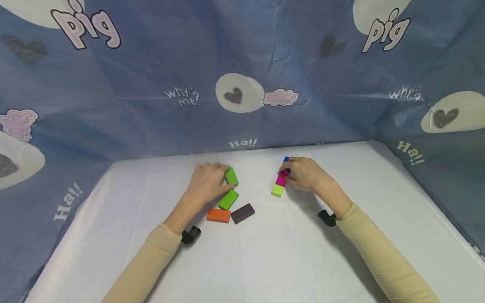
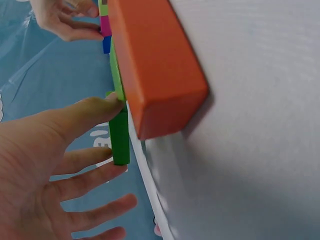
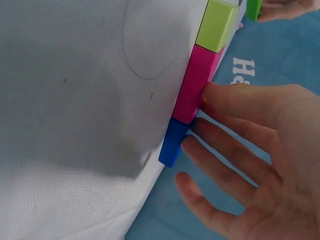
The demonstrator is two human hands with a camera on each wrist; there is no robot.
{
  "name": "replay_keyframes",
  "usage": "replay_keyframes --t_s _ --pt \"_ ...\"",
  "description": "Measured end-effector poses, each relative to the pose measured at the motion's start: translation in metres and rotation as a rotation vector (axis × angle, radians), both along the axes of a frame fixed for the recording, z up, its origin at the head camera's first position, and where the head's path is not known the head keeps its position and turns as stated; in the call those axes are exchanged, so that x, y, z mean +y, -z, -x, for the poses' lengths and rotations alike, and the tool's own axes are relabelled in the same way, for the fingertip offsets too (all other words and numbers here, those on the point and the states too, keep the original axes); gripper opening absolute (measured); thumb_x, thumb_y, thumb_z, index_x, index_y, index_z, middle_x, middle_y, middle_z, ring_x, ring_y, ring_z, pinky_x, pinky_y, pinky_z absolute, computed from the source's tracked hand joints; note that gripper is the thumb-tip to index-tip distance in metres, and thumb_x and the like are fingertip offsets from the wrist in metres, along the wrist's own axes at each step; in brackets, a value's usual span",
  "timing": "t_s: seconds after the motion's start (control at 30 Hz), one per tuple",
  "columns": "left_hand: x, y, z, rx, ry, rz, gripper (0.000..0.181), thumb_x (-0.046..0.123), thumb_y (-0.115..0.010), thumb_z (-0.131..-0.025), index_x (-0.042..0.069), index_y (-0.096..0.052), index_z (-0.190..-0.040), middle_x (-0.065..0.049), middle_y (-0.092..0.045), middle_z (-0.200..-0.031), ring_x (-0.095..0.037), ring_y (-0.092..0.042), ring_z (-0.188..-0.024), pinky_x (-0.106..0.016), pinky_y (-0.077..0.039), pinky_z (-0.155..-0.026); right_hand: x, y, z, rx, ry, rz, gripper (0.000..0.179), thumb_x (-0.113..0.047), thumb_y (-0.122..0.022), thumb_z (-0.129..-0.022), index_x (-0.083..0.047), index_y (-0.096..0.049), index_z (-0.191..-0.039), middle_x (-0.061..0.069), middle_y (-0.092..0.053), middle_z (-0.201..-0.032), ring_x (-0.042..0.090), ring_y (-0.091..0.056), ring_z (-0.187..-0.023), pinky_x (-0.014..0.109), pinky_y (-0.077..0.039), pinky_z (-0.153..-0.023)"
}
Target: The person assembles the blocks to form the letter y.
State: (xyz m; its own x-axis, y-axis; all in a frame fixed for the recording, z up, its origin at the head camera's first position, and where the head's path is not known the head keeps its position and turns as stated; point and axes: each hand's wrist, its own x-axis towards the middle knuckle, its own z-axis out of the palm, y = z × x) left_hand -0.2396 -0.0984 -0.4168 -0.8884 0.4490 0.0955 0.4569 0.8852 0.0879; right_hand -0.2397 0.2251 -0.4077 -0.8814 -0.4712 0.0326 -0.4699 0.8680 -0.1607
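Note:
With thumb and fingers spread along its length, my left hand (image 1: 207,181) pinches the farther green block (image 1: 231,176) at its ends. The nearer green block (image 1: 228,199) lies just below the thumb. My right hand (image 1: 306,173) holds a magenta block (image 3: 197,85) between thumb and index finger; other fingertips are beside the blue block (image 3: 174,142). That magenta block is the middle of a straight row, with the blue block at the far end and a yellow-green block (image 1: 278,191) at the near end. In the head view, the right fingers partly cover the blue and magenta blocks.
An orange block (image 1: 218,215) and a dark purple block (image 1: 243,213) lie nearer me, below the green ones. Everything rests on a white-covered table (image 1: 265,261). A blue printed cloth (image 1: 242,50) hangs behind it.

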Motion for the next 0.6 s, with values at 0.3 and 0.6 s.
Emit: replay_keyframes --t_s 0.3,0.6 --pt "0.011 0.006 0.001 0.0 0.017 0.013 0.067 0.054 -0.08 -0.094 0.011 -0.068 -0.144 -0.013 -0.075 -0.138 -0.037 -0.071 -0.109 -0.056 -0.054 -0.102 0.0 0.001 0.0 0.0 0.001 0.006 0.03 -0.012 -0.079 -0.094 -0.012 -0.08 -0.124 0.009 -0.077 -0.115 0.021 -0.067 -0.088 0.045 -0.06 -0.085" --pt "0.024 0.008 -0.001 0.015 0.057 0.032 0.063 0.057 -0.078 -0.095 0.014 -0.07 -0.14 -0.01 -0.078 -0.124 -0.033 -0.07 -0.097 -0.052 -0.055 -0.093 -0.001 -0.001 0.001 -0.004 0.002 0.008 0.03 -0.012 -0.079 -0.095 -0.011 -0.08 -0.124 0.011 -0.077 -0.117 0.021 -0.067 -0.087 0.046 -0.06 -0.085"
